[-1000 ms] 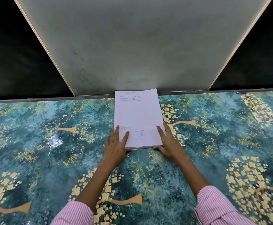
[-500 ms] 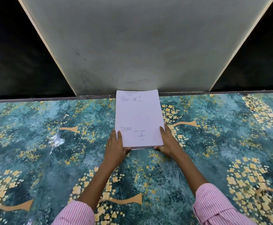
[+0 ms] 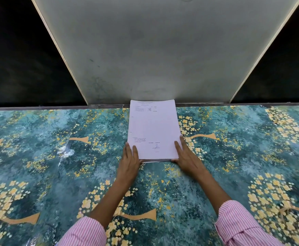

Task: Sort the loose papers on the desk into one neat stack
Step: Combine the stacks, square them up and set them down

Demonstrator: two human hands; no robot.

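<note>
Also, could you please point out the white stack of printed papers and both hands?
white stack of printed papers (image 3: 153, 128), head view, middle of the top sheet.
left hand (image 3: 129, 162), head view, back of the hand.
right hand (image 3: 189, 158), head view, back of the hand.

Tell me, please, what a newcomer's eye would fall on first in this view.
The white stack stands out against the teal cover with yellow flowers, lying at its far edge by a grey panel. The left hand and right hand rest flat on the stack's near corners.
</note>
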